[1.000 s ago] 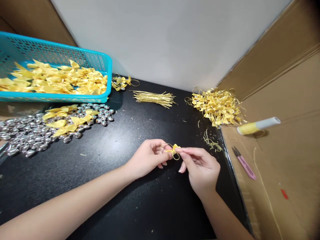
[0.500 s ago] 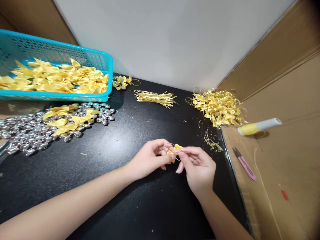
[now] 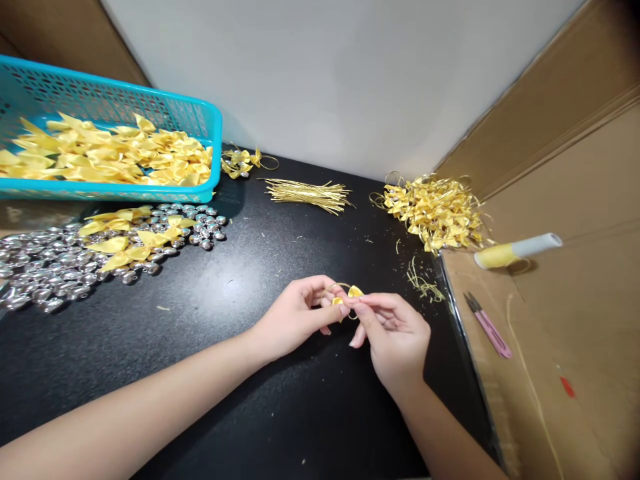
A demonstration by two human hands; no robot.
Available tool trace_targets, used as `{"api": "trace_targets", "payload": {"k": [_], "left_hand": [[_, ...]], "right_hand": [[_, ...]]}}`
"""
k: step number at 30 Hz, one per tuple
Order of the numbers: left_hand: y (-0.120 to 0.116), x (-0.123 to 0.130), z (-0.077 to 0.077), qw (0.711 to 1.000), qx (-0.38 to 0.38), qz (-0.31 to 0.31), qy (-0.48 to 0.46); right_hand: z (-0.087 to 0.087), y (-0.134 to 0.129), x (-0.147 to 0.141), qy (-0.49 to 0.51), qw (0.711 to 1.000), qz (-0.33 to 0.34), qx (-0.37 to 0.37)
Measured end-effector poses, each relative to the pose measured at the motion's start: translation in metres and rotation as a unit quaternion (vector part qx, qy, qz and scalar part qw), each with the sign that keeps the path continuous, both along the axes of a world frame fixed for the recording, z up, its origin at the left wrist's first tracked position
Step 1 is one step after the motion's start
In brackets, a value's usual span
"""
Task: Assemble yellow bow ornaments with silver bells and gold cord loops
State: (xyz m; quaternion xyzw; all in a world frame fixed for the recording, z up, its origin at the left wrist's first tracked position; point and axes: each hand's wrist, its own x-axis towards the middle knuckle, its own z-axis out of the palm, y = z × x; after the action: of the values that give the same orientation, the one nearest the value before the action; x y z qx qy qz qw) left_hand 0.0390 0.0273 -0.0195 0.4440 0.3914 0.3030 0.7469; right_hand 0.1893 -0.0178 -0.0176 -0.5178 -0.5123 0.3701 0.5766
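Note:
Over the middle of the black table (image 3: pixel 200 420), both my hands meet at a small yellow ribbon bow (image 3: pixel 355 291). My left hand (image 3: pixel 300 315) pinches the bow between thumb and fingers. A thin gold cord (image 3: pixel 338 285) loops from the bow across the left fingers. My right hand (image 3: pixel 397 337) presses thumb and forefinger together at the bow's right side, close against the left fingertips. Fingers cover the bow's centre, so its knot is hidden.
A blue basket (image 3: pixel 217 157) of yellow bows stands at back left, with silver beads (image 3: pixel 55 263) before it. Cut gold cords (image 3: pixel 307 194) lie at the back. Finished-looking bows (image 3: pixel 433 210) are heaped right, near pink-handled thread snips (image 3: pixel 493 333) and a ribbon-wrapped tube (image 3: pixel 520 251).
Both hands keep their pinch on the bow, whose yellow loops have tilted slightly between the fingertips. The whole view has shifted a little, moving the basket and beads slightly left.

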Motion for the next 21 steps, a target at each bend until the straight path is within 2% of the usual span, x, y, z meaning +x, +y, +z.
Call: {"api": "trace_targets", "payload": {"k": [6,10,16,21], "left_hand": [[0.0007,0.0005,0.0018,1.0,-0.002,0.003,0.005],[0.0012,0.001,0.0046,1.0,-0.006,0.01,0.014],[0.0016,0.0021,0.0061,1.0,-0.014,0.016,0.02],[0.0021,0.002,0.0056,1.0,-0.019,0.013,0.009]], "right_hand": [[0.0014,-0.0003,0.0009,-0.047,0.998,-0.009,0.031],[0.0023,-0.0012,0.0023,-0.045,0.998,-0.02,0.046],[0.0059,0.0001,0.003,-0.004,0.998,-0.052,0.028],[0.0099,0.0039,0.0018,0.026,0.999,-0.03,-0.012]]}}
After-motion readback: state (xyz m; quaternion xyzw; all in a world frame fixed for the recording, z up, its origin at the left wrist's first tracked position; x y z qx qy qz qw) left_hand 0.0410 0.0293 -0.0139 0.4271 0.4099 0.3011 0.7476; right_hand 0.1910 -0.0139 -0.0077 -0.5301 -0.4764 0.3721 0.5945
